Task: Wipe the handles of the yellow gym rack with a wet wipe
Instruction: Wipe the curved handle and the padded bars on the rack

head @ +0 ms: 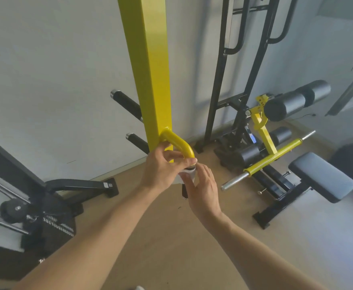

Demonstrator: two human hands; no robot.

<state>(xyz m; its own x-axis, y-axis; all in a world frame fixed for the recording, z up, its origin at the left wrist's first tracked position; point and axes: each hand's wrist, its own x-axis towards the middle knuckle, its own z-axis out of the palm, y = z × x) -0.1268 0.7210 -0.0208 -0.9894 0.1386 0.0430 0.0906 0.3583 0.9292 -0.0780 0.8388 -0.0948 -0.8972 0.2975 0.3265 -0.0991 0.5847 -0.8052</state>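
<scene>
The yellow gym rack post (150,65) rises through the middle of the view. A curved yellow handle (178,143) bends out from its lower end and carries a black grip (184,191) below. A white wet wipe (187,174) is wrapped around the top of that grip. My left hand (163,168) pinches the wipe against the handle, fingers curled round it. Just to the right, my right hand (204,189) has its fingers extended and touches the wipe and grip from the side.
Two black pegs (127,103) stick out left of the post. A black and yellow leg machine (263,130) and a padded bench (321,174) stand at the right. A black cable machine base (52,197) fills the left. Behind is a white wall; the floor is beige.
</scene>
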